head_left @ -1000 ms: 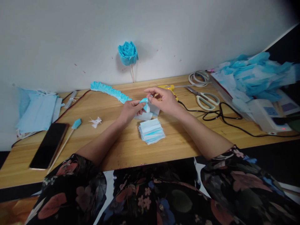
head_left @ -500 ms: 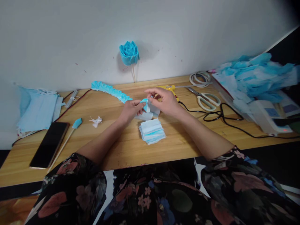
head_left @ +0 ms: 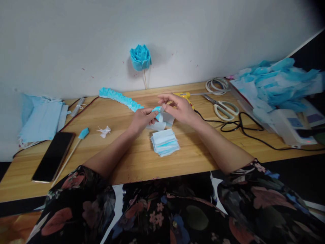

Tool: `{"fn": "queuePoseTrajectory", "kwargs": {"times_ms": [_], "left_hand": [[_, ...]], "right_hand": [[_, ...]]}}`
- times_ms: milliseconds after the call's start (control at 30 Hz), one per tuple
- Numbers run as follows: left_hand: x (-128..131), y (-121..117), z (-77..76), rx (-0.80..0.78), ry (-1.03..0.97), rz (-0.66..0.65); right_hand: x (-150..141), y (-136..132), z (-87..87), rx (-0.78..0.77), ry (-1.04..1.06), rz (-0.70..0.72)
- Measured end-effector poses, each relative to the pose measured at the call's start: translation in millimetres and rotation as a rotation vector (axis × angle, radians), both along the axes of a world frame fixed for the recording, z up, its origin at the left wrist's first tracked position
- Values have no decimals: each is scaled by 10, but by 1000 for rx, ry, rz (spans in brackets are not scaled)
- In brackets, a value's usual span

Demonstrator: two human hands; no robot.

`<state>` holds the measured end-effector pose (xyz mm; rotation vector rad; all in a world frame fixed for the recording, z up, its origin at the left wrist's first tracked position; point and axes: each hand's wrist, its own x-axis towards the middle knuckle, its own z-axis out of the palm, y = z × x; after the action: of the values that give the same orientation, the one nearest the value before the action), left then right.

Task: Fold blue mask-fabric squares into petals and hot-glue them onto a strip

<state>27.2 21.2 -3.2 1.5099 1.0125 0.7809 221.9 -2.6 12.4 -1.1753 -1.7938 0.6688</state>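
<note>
Between thumb and fingers, my left hand [head_left: 143,118] pinches a small piece of blue and white mask fabric [head_left: 159,116], partly folded. My right hand [head_left: 179,107] is at the fabric's right edge, its thumb and a finger closed on it. Pale loose fabric pieces [head_left: 158,126] lie on the table below my fingers. Nearer to me is a stack of cut fabric squares [head_left: 165,142]. Behind my left hand stretches a row of folded blue petals [head_left: 120,99]. A yellow glue gun [head_left: 184,96] is partly hidden behind my right hand.
A blue fabric flower [head_left: 141,57] on a stick leans at the wall. On the left are face masks [head_left: 42,117], a phone [head_left: 53,156] and a blue-tipped stick [head_left: 83,133]. Scissors [head_left: 225,110], tape rolls [head_left: 217,85], a black cord [head_left: 241,123] and heaped fabric scraps [head_left: 279,81] occupy the right.
My right hand has shifted very slightly to the right at the fabric's edge. My left hand keeps its pinch in almost the same place.
</note>
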Motion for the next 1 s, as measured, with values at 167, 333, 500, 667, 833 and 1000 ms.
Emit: {"fn": "queuePoseTrajectory", "kwargs": {"times_ms": [167, 333, 500, 667, 833, 1000], "left_hand": [[11, -1, -4, 9, 9, -7], [30, -12, 1, 40, 40, -8], [47, -27, 10, 115, 135, -8], [48, -42, 30, 152, 156, -38], [39, -46, 55, 149, 115, -89], [61, -29, 37, 150, -25, -27]], "right_hand": [[-25, -17, 4, -20, -32, 50], [-38, -30, 16, -24, -71, 44], [-48, -23, 20, -31, -110, 37], [-36, 6, -3, -61, -87, 22], [14, 36, 11, -115, 36, 58], [11, 45, 14, -144, 110, 94]]}}
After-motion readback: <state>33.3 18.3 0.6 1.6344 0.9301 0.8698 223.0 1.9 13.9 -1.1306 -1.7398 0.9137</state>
